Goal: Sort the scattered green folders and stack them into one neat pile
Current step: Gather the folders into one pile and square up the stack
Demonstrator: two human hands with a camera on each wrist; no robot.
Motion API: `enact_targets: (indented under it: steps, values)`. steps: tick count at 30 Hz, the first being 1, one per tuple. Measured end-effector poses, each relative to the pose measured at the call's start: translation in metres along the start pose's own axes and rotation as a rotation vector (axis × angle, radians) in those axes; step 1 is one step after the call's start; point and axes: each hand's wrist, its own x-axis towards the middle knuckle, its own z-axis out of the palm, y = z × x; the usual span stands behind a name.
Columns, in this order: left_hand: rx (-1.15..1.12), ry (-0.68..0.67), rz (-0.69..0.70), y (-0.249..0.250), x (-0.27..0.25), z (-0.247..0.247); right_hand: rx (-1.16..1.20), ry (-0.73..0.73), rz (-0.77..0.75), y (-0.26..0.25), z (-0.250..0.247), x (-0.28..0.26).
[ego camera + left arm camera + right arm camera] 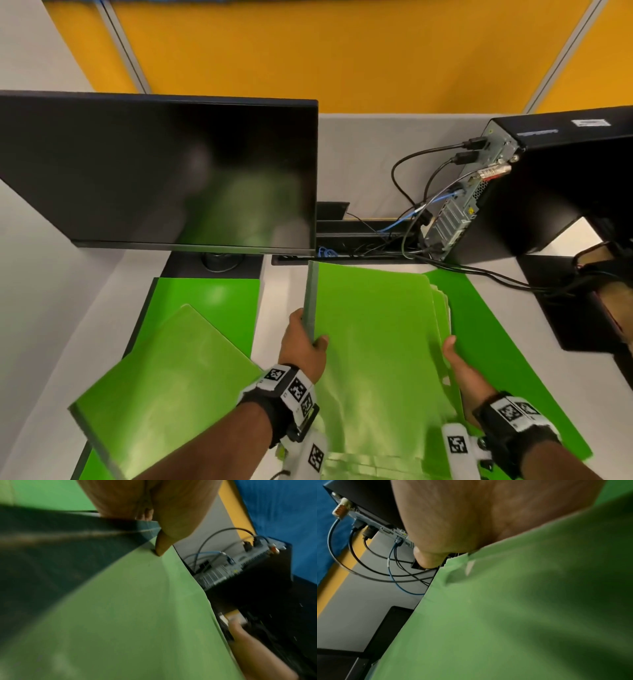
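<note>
A: Okay, fingers first. Left hand (303, 346)?

B: Pinching. Thumb on top, fingers (295, 320) curled under the spine edge of the held bundle of green folders (370, 342). The left wrist view confirms the thumb pressed on the green cover.

A: Right hand (457, 363)?

B: At the bundle's opposite edge, about 3 o'clock of the left. Thumb lies along the side; the other fingers sit under the sheets, hidden, so curled or flat I can't tell. It's supporting the bundle either way.

A: Why two hands?

B: My read: the right edges are fanned and uneven, so squeezing from both sides squares them before setting down.

A: Other folders?

B: One loose folder (164, 387) at 9 o'clock of the left hand, tilted, overlapping a flat one (205, 301) by the monitor base. Another flat folder (507, 342) lies under the bundle toward 3 o'clock. All on the grey worktop (51, 325).

A: Surroundings?

B: Dark monitor (157, 171) at 11 o'clock, computer tower (565, 178) at 2 o'clock with cables (411, 178).

A: Any text?

B: White sticker on the tower top, unreadable. Square coded markers on both wristbands, no words.
</note>
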Motion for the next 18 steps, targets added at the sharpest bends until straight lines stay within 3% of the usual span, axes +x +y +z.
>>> enact_targets:
  steps: [4, 13, 16, 18]
  values:
    - [0.078, -0.114, 0.102, -0.004, -0.010, 0.009, -0.184, 0.071, -0.004, -0.005, 0.005, 0.002]
    - [0.057, -0.343, 0.217, -0.038, 0.005, -0.015, -0.173, 0.151, 0.046, -0.004, 0.011, 0.008]
    - [0.082, -0.175, 0.122, -0.067, 0.013, -0.047, -0.182, 0.207, 0.049, 0.000, 0.013, 0.013]
    - [0.175, 0.073, 0.023, -0.094, 0.019, -0.076, -0.194, 0.231, 0.052, 0.001, 0.012, 0.015]
